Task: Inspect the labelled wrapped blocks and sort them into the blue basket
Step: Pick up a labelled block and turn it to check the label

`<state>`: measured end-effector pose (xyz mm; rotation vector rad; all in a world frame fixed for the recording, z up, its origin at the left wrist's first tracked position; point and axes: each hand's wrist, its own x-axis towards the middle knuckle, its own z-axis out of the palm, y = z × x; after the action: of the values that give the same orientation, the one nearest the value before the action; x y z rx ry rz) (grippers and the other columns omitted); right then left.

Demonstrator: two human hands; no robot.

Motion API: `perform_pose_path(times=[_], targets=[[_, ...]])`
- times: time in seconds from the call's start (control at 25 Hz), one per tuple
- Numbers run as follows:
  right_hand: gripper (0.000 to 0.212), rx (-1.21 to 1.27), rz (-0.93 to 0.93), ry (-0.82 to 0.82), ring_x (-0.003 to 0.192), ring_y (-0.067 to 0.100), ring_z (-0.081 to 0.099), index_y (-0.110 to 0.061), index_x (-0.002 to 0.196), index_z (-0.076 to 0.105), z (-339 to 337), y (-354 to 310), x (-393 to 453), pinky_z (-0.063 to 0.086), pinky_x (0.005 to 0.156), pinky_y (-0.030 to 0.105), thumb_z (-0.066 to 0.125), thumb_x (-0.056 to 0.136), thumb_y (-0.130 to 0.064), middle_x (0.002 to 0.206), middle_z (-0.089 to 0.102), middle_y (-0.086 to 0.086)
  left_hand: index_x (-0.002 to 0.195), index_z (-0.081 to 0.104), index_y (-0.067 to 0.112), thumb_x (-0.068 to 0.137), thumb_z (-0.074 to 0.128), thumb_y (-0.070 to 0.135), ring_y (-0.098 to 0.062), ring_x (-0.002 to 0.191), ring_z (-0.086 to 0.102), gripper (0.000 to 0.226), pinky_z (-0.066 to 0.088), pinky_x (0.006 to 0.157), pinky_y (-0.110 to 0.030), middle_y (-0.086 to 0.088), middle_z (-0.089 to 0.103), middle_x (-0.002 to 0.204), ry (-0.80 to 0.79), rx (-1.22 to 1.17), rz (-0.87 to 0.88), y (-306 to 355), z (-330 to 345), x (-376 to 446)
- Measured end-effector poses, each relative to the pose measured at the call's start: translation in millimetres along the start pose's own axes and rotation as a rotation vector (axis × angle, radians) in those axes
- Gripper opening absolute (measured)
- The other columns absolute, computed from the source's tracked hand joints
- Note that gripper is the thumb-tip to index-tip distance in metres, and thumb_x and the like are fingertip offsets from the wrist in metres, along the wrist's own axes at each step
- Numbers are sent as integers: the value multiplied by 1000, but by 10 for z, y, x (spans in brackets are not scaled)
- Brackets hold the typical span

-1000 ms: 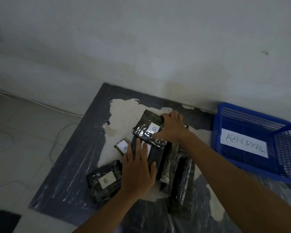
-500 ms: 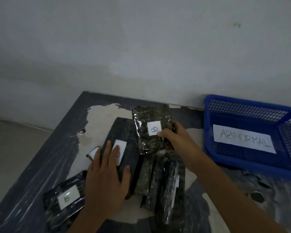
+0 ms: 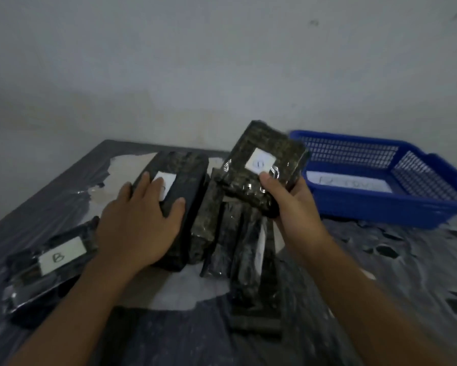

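One block labelled B is seen nearest, at the sheet's left edge. A second block is pressed under the flat left hand; several stand on edge beside it. One lifted block is gripped by the right hand, near the single blue basket.

dark wrapped block tilted, lifted beside blue basket.
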<state>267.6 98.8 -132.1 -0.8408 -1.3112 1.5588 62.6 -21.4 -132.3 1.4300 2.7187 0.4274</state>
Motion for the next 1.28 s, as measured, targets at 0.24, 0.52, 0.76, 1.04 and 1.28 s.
perform_pose_path(times=[0.24,0.52,0.76,1.04,1.28], targets=[[59,51,-44,18,118,18,70,-30,137,57,-55,-128,-561,50,108,53,75,82,-43,126,74,-5,135,59,27,104,36,52,-27,146,37,46,31,120,-49,0,56,145,172,-431,250,356,-72,-397],[56,190,-41,-31,124,22,67,-24,142,55,-174,-171,-944,48,109,50,65,91,-44,132,71,2,132,56,30,100,62,27,-13,110,72,33,61,87,-33,7,75,119,-143,-1542,148,1177,34,-882],[69,315,44,88,121,35,67,-11,137,61,-853,-254,-966,51,104,54,38,98,-64,128,72,16,131,61,19,100,61,22,-23,108,74,31,59,86,-40,-7,76,118,-391,-1755,16,1324,277,-881],[26,-20,22,93,105,25,75,-20,125,66,-841,31,-947,60,87,41,60,102,-29,116,77,10,134,57,39,102,56,41,0,116,64,32,48,106,-34,19,70,122,-275,-1237,193,1265,589,-905],[21,-50,-53,145,98,17,77,-25,121,66,-655,144,-674,62,81,35,64,100,-22,110,79,3,131,58,35,104,54,38,6,114,62,28,48,101,-20,18,68,122,-160,-1088,314,1132,593,-539]])
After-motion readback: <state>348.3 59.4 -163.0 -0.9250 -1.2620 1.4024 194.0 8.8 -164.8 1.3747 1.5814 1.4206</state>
